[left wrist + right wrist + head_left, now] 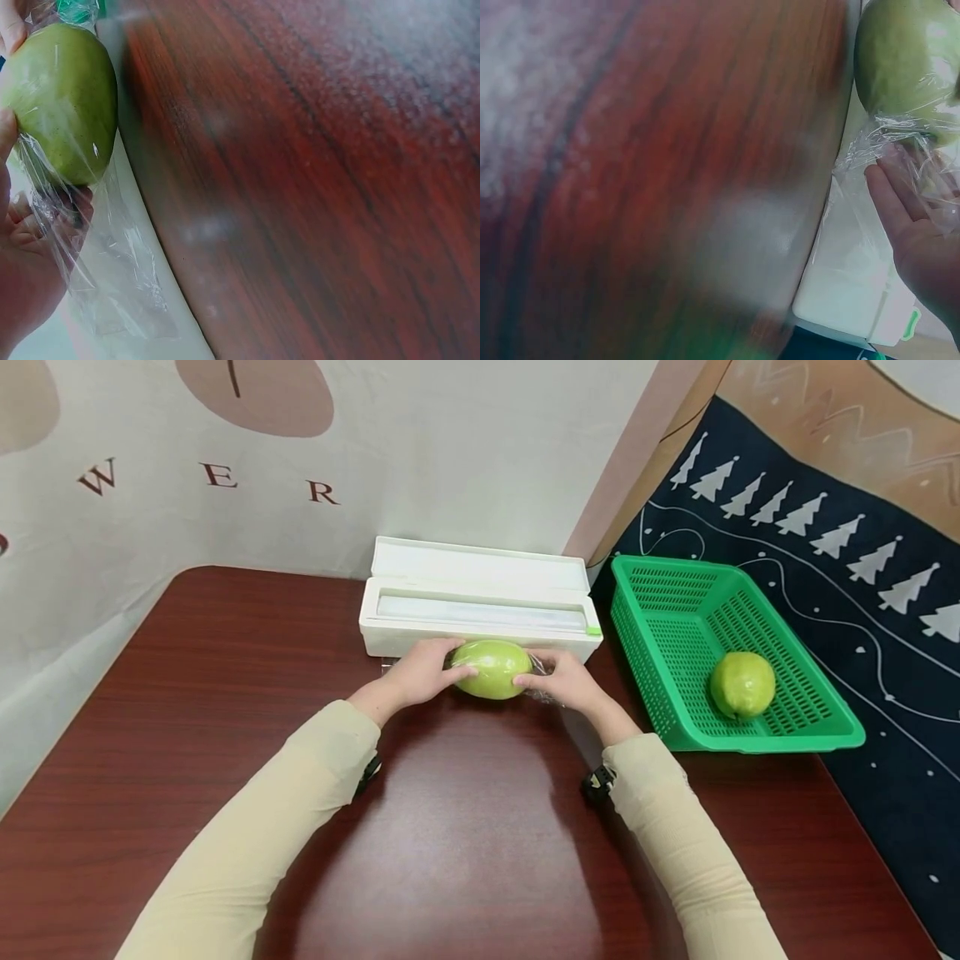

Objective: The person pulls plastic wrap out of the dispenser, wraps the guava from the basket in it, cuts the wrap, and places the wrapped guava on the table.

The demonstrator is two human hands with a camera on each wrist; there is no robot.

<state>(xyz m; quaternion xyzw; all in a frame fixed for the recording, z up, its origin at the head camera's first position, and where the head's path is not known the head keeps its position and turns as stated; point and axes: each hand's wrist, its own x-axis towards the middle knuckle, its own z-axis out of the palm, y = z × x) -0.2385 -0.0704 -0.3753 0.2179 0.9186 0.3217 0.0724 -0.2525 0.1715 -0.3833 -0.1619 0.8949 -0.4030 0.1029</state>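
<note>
A smooth oval green fruit [491,669], wrapped in clear plastic film, is held between both hands just in front of a white cling-film dispenser [480,635]. My left hand [420,673] grips its left end, thumb on the near side. The right hand [564,679] holds the other end, its thumb also against the near side. Loose film [112,277] trails from the fruit over the left fingers in the left wrist view. Crumpled film [885,142] bunches by the right fingers in the right wrist view. The fingertips behind the fruit are partly hidden.
The dispenser's lid [480,566] stands raised at the back. To the right, a green plastic basket [750,745] holds another green fruit [742,685]. The dark red-brown wooden table [465,860] meets a white printed backdrop [450,452] behind.
</note>
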